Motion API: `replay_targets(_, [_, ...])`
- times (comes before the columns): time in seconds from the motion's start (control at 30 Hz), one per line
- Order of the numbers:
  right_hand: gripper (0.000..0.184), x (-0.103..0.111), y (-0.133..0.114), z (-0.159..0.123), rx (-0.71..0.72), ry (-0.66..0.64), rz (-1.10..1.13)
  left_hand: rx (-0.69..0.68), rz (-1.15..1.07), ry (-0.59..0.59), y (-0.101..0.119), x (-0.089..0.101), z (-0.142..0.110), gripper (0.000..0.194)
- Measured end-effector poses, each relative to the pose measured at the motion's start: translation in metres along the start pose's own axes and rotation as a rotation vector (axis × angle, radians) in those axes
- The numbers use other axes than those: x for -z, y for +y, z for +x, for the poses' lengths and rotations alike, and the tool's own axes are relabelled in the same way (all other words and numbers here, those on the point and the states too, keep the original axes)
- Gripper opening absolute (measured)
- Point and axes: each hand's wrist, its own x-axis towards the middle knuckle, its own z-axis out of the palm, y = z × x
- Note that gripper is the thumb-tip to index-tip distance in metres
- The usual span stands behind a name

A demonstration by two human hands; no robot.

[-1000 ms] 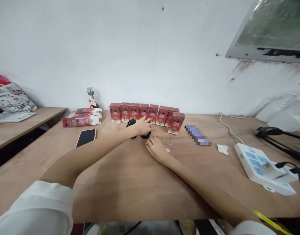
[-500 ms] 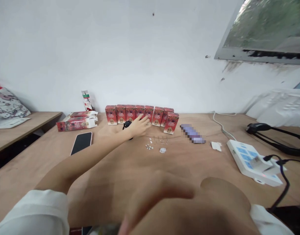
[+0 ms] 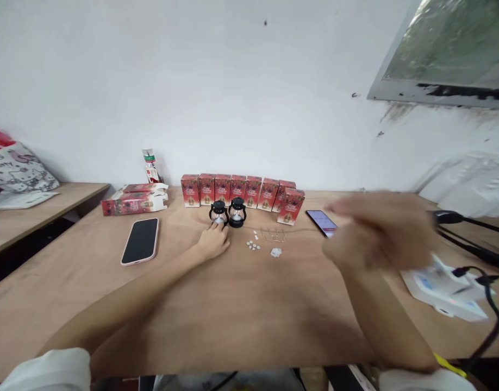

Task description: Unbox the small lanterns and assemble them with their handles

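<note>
L hand back by rounded blk lantern, grip loosely spread; R hand's grip unclear.

On the white patterned bag, the word "KITTY" can be read. The red boxes also carry printed words, but these are too small for reading.

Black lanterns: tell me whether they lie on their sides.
No, the left lantern and the right lantern both stand upright on the table, in front of the red boxes.
</note>
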Motion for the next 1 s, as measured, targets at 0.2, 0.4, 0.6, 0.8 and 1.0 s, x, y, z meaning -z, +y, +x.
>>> replay_targets(0.2, [0.022,-0.049,0.103,0.029,-0.198,-0.32,-0.398,0.096,-0.111,0.045,-0.001,-0.011,-0.003,0.027])
replay_targets(0.4, [0.028,-0.065,0.151,0.002,-0.266,-0.594,-0.351,0.061,-0.308,0.055,0.005,-0.01,-0.032,0.023])
replay_targets(0.6, [0.042,-0.047,0.132,0.007,-0.158,-0.491,-0.307,0.046,-0.676,0.089,0.001,-0.013,-0.046,0.022])
replay_targets(0.8, [0.051,-0.038,0.062,0.007,-0.191,-0.101,-0.065,0.119,-1.099,0.138,-0.013,-0.024,-0.04,0.044])
replay_targets(1.0, [0.042,-0.087,-0.026,-0.069,-0.425,-0.111,0.334,0.169,-1.664,0.176,-0.011,-0.014,-0.046,0.073])
